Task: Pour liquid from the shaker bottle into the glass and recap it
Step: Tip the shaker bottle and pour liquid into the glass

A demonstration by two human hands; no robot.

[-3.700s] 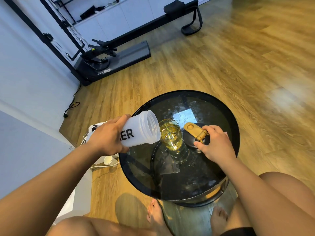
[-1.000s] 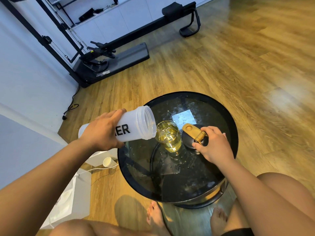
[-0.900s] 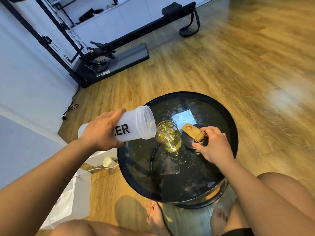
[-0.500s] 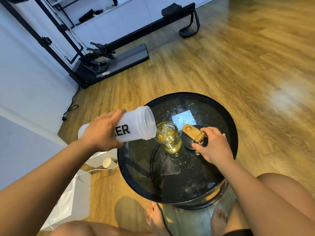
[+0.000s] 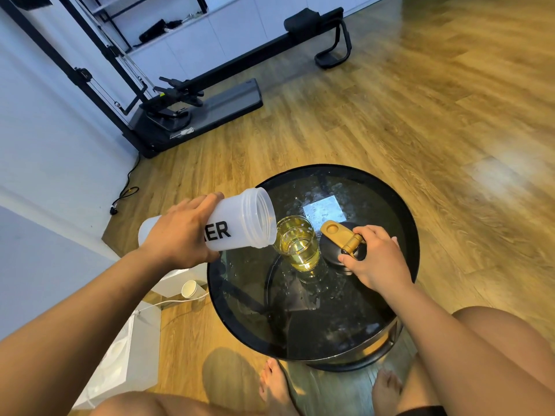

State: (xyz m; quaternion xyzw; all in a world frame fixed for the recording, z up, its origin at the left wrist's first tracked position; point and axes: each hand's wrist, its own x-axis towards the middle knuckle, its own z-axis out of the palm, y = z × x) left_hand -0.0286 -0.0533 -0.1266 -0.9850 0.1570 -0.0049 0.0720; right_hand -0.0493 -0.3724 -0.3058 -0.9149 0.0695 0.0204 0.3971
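My left hand (image 5: 180,235) grips a frosted white shaker bottle (image 5: 240,223) with black letters, tipped almost flat, its open mouth just over the left rim of the glass (image 5: 297,244). The clear glass stands on the round black table (image 5: 399,211) and holds yellow liquid nearly to the top. To the right of the glass, my right hand (image 5: 378,259) holds the black shaker lid (image 5: 333,250) on the tabletop, fingers around its gold flip cap (image 5: 339,238), which stands open.
A white paper square (image 5: 322,210) lies under the glass top behind the glass. A white box and a paper cup (image 5: 190,289) sit on the wooden floor to the left. Exercise equipment (image 5: 198,106) stands along the far wall. My bare feet and knees are by the table's near edge.
Since 3.7 s ago the bottle's base has risen a little and the glass has filled further. Over the last second both hands have stayed almost still.
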